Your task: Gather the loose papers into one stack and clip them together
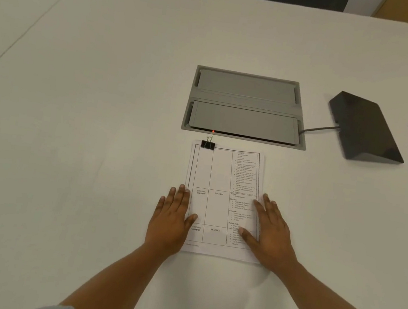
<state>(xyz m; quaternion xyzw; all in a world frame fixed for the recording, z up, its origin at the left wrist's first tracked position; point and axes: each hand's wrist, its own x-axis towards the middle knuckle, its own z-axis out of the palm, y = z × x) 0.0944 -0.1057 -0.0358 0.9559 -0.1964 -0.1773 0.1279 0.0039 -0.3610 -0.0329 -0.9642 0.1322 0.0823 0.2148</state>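
Head view, item by item.

Stack of white printed paper sheets point(221, 200): lies flat on the table, just in front of you, edges nearly flush; a faint stagger shows along the right and near edges. The top sheet carries a ruled timetable with small black text.

Black metal binder clip with wire loops point(208, 143): already biting the far left corner of the stack, one wire handle standing away from you.

Your left hand point(170, 218): spread flat and holding nothing, palm on the table, thumb and fingertips lapping the stack's left edge.

Your right hand point(269, 231): likewise flat and empty, resting on the right margin of the top sheet.

Step in hand, as it appears: final squaring of a stack already clipped. Press lightly and draw both palms inward together; thin sheets buckle if pushed from one side only. Check that the clip catches every sheet.

Smooth matte white table point(99, 116): offers little grip, so paper slides readily.

Grey recessed cable hatch with two flat lids point(246, 105): set into the table just beyond the clip, a small red light at its near edge.

Dark wedge-shaped plastic device point(365, 128): well apart, to the right, cabled into the hatch.
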